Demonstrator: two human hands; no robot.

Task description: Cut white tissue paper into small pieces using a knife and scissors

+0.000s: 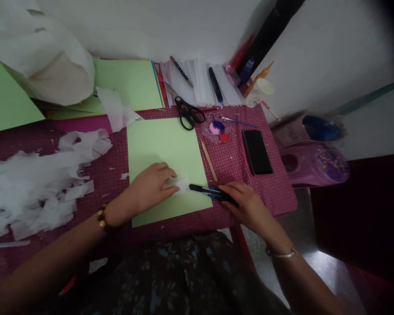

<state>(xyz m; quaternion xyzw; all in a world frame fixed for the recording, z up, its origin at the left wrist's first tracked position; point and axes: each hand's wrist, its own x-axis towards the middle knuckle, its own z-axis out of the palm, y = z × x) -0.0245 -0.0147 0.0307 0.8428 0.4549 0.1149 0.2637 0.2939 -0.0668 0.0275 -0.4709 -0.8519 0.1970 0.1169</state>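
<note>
Pale green paper [164,144] lies on the table in front of me. On it rests a small piece of thin white paper [183,184], partly under my left hand [154,186]. That hand's thumb and forefinger are apart and touch the white piece. My right hand [244,203], at the green sheet's right edge, is closed round a slim black-and-blue stapler [205,189]. The stapler's nose points left and stops just short of the white piece. Its rear end is hidden by my fingers.
Scissors [188,113], a paint palette [219,129], a wooden stick [209,161] and a phone [258,152] lie around the sheet. Torn white paper [36,188] is heaped at left. White strips [200,81], a marker [215,85] and green sheets [128,83] lie at the back wall.
</note>
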